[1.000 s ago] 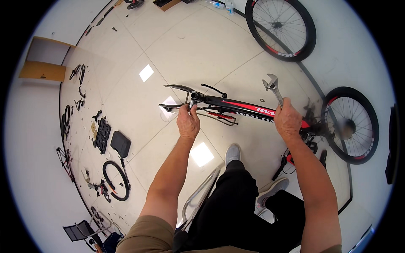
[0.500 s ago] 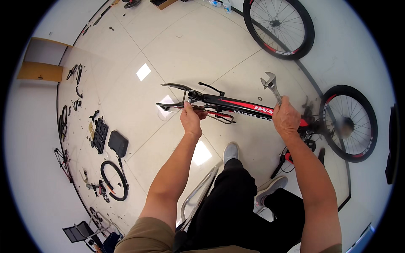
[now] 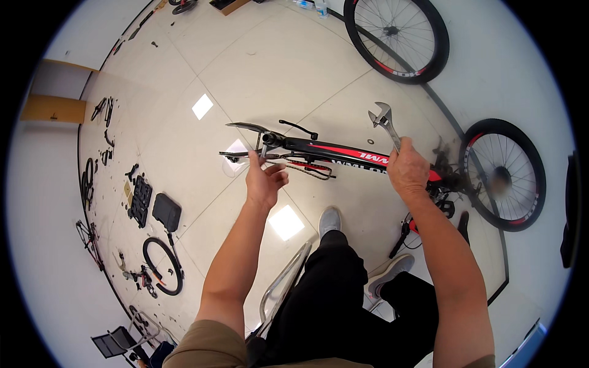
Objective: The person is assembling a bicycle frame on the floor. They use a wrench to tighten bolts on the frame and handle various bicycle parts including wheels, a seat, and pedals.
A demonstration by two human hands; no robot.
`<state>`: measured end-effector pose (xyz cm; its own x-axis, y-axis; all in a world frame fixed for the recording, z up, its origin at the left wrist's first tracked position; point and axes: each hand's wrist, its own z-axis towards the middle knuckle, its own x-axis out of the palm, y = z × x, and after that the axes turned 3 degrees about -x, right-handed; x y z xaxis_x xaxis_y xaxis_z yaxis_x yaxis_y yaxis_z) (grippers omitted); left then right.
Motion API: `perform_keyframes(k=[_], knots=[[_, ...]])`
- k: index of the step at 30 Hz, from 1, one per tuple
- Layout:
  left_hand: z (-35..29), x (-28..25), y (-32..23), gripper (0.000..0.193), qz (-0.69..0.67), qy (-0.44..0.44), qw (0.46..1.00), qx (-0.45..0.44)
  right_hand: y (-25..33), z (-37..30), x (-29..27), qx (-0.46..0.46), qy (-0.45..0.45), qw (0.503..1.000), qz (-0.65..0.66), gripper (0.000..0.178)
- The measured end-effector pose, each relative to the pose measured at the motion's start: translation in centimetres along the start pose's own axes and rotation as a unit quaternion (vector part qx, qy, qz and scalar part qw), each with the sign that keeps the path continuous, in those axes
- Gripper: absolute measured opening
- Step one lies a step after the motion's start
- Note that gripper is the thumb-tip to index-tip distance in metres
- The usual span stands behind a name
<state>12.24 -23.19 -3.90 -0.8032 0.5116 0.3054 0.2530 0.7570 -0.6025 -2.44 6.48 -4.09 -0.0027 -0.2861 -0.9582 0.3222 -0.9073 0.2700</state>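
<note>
My right hand [image 3: 410, 170] is closed round the handle of a silver adjustable wrench [image 3: 386, 121], whose jaws point up and away from me. That hand lies over the red and black bicycle frame [image 3: 343, 152], near its right end. At the left end of the frame, my left hand [image 3: 265, 184] sits just below the thin rear stays. Its thumb reaches up beside them and its fingers are loosely curled, apart from the thumb. I see nothing held in it. A chain [image 3: 313, 172] hangs along the near side of the frame, and a crank arm [image 3: 299, 128] sticks out beyond it.
A spoked wheel [image 3: 443, 50] leans at the wall at far right; another wheel [image 3: 532, 184] stands right of the frame. On the floor at left lie a black tool case [image 3: 141, 201], a dark box [image 3: 166, 211] and a loose tyre [image 3: 180, 279]. A metal chair frame [image 3: 283, 282] is beside my legs.
My left hand has drawn down slightly from the rear stays, and its fingers have come away from the chain side. The right hand keeps its grip on the wrench. The whole view has shifted slightly.
</note>
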Motion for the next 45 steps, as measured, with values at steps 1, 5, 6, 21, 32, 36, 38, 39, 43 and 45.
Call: perform_keyframes(k=[1,5,6,21,32,36,38,39,43,45], knots=[[-0.2,-1.2,0.3,0.064,0.173,-0.055,0.975,0.13,0.7,0.1,-0.2,0.001,0.012,1.0,0.0,0.02],[-1.1,-1.1,0.5,0.071,0.586,-0.133,0.675,0.427,0.4,0.0,-0.4,0.001,0.018,1.0,-0.004,0.021],[-0.8,-0.8,0.2,0.07,0.612,-0.13,0.646,0.438,0.2,0.0,-0.4,0.003,0.015,1.0,-0.008,0.021],[1.0,0.4,-2.3,0.045,0.715,-0.136,0.519,0.448,0.5,0.1,-0.4,0.008,0.011,1.0,0.009,0.021],[2.6,-1.1,-2.9,0.058,0.553,-0.108,0.758,0.33,0.5,0.1,-0.4,0.006,0.019,1.0,-0.005,0.023],[2.4,-1.5,-2.6,0.063,0.512,-0.09,0.798,0.303,0.5,0.0,-0.3,0.003,0.014,1.0,-0.008,0.023],[2.5,-1.6,-2.3,0.066,0.499,-0.09,0.802,0.316,0.5,0.1,-0.3,0.007,0.021,1.0,-0.012,0.023],[2.6,-1.7,-2.3,0.067,0.493,-0.091,0.803,0.322,0.5,0.1,-0.3,0.005,0.018,1.0,-0.013,0.023],[2.6,-1.4,-2.5,0.07,0.369,-0.061,0.889,0.263,0.6,0.1,-0.4,0.0,0.013,1.0,-0.011,0.023],[2.8,-1.6,-2.7,0.07,0.302,-0.038,0.925,0.228,0.5,0.1,-0.3,-0.008,0.001,1.0,-0.003,0.021]])
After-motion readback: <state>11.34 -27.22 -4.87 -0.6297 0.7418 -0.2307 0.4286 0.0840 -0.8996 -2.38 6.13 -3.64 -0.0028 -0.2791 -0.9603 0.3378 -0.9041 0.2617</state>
